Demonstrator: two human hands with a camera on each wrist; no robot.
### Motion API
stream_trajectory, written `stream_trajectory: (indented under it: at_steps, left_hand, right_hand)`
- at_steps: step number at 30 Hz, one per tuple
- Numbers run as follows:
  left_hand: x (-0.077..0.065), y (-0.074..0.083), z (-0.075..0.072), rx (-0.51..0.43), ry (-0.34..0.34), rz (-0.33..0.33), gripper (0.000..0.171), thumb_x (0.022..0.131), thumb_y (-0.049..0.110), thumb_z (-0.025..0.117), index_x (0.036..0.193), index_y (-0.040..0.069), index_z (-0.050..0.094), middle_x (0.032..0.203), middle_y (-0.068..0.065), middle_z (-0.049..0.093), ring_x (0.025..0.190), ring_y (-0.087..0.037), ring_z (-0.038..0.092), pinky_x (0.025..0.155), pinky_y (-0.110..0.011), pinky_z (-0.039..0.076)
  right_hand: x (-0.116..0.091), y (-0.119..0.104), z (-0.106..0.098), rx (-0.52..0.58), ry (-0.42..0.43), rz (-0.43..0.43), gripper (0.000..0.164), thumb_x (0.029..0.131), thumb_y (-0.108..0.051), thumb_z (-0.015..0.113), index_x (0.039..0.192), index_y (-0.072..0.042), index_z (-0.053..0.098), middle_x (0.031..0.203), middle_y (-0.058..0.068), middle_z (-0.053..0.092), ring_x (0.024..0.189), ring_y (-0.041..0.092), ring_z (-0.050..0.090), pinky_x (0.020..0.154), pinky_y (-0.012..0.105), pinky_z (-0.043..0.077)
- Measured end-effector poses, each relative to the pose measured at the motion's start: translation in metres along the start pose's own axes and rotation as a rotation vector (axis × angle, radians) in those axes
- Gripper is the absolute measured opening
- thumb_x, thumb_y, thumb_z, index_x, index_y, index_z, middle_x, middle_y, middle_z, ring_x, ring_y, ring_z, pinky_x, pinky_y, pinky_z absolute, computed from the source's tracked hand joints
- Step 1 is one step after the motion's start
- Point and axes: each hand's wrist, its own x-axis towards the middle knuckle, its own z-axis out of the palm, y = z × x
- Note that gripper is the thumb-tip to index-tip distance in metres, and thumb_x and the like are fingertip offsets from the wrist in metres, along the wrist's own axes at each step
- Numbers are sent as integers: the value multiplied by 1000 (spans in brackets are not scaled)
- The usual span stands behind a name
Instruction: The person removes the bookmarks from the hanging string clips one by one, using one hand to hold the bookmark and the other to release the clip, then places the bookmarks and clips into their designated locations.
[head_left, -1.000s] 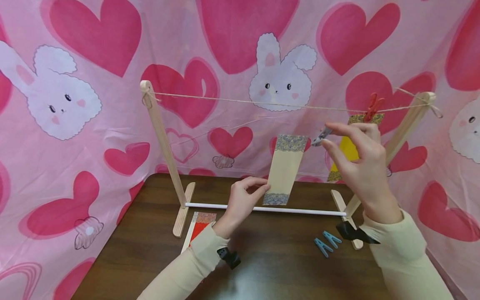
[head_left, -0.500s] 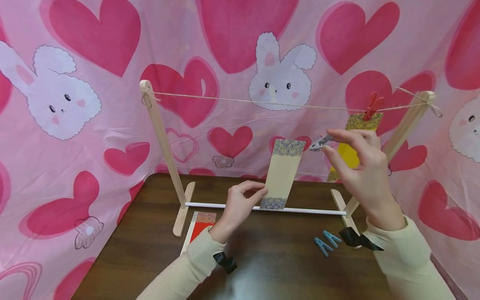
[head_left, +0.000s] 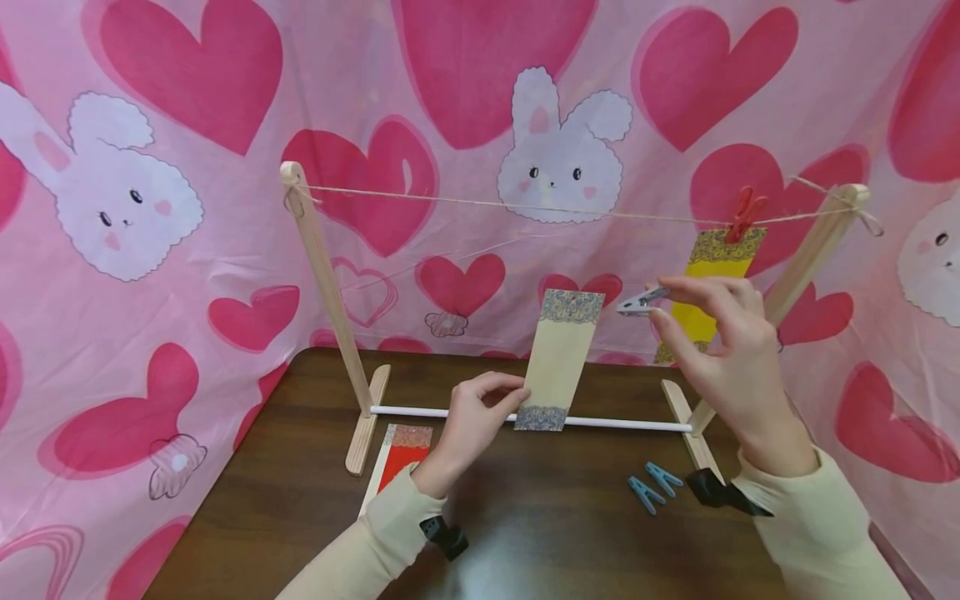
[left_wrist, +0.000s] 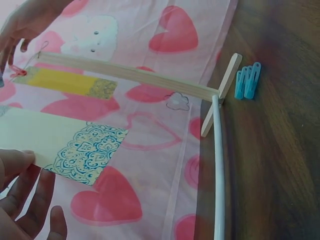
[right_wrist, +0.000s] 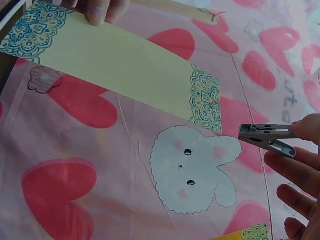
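My left hand point(head_left: 476, 421) pinches the left edge of a cream paper card point(head_left: 558, 358) with blue lace-patterned ends, held up below the string point(head_left: 465, 201). In the left wrist view the card's patterned lower end point(left_wrist: 90, 152) juts past the fingers. My right hand point(head_left: 731, 358) pinches a grey clothespin point(head_left: 641, 302) by its handles, just right of the card's top and apart from it. The right wrist view has the clothespin point(right_wrist: 265, 137) pointing at the card's patterned top. A red clothespin point(head_left: 744, 217) clips a yellow card point(head_left: 697, 292) to the string at right.
The string runs between two wooden posts point(head_left: 326, 292), joined low down by a white rod point(head_left: 622, 422). Two blue clothespins point(head_left: 654, 486) lie on the brown table point(head_left: 540, 533) at right. A red card point(head_left: 405, 454) and a whitish one lie at left, partly behind my left arm.
The cream card and my left hand have moved down and slightly left. My right hand has lowered with the grey clothespin, which has tilted closer to level.
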Motion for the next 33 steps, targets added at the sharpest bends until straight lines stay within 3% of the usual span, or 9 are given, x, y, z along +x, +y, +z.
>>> stream_trajectory:
  at_steps: [7, 10, 14, 17, 25, 33]
  left_hand:
    - [-5, -2, -3, 16, 7, -10, 14, 91, 11, 81, 105, 8, 82, 96, -4, 79, 82, -13, 68, 78, -31, 59]
    - [-7, -3, -4, 25, 8, -21, 14, 91, 12, 81, 104, 8, 82, 96, -3, 79, 83, -13, 68, 77, -28, 58]
    - [-9, -4, -6, 34, 3, -33, 13, 91, 12, 81, 104, 9, 82, 96, -2, 78, 83, -13, 68, 77, -26, 58]
    - [-12, -3, -8, 37, -6, -49, 14, 92, 14, 80, 105, 10, 82, 96, -1, 78, 84, -13, 69, 78, -26, 57]
    - [-19, -6, -10, 24, -17, -75, 14, 93, 17, 80, 105, 11, 82, 97, -3, 78, 81, -15, 68, 73, -26, 57]
    - [-24, -10, -13, 15, -19, -91, 14, 93, 16, 80, 106, 10, 82, 97, -4, 78, 82, -16, 68, 75, -26, 58]
  right_hand:
    - [-5, 2, -2, -7, -16, -1, 43, 83, -6, 81, 125, -3, 72, 112, 18, 75, 112, 4, 46, 92, 25, 32]
    - [-8, 4, -2, -4, -22, -10, 43, 93, -31, 79, 125, -3, 72, 112, 19, 75, 109, 6, 49, 91, 25, 32]
    - [-13, 7, -2, 8, -27, -11, 54, 95, -47, 74, 124, -1, 72, 113, 19, 74, 108, 7, 50, 91, 23, 33]
    - [-17, 9, -1, 15, -22, 0, 47, 93, -37, 79, 123, -1, 72, 113, 18, 73, 107, 6, 49, 90, 22, 33]
    - [-24, 12, -2, -4, -35, 8, 57, 95, -50, 73, 123, -1, 71, 114, 18, 72, 98, 10, 47, 80, 21, 32]
    - [-31, 15, -7, -10, -73, 32, 50, 92, -30, 81, 127, 3, 66, 117, 20, 73, 99, 6, 44, 82, 27, 29]
